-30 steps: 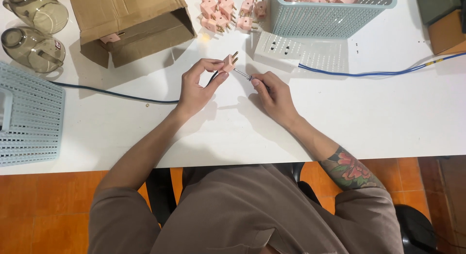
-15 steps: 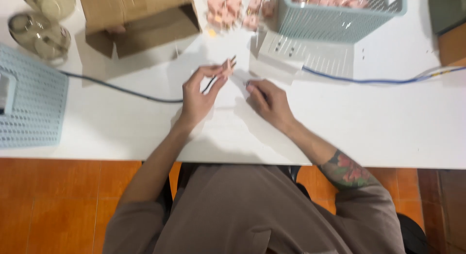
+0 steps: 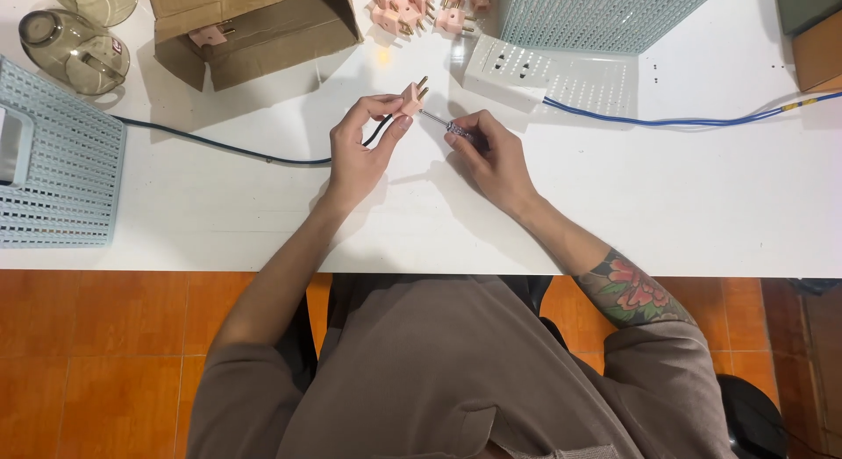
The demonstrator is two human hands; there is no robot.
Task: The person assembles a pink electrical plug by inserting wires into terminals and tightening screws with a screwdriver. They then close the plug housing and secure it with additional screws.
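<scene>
Pink plug (image 3: 410,98) meets screwdriver (image 3: 445,126) over white table (image 3: 702,196).
L hand (image 3: 358,152) pinches plug w/ black cord (image 3: 219,145); R hand (image 3: 491,156) grips screwdriver, tip at plug.

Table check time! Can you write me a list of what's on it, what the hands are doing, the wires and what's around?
Surface: white table, bare near the front edge.
Job's things: pink plug with metal prongs; small screwdriver, tip at the plug.
Clutter: loose pink plugs, cardboard box, two blue baskets, white power strip, two glass jars.
Grippers: left hand pinches the plug; right hand holds the screwdriver.
Cables: black cord from the plug; blue cable from the strip.
Surroundings: orange floor tiles.
</scene>
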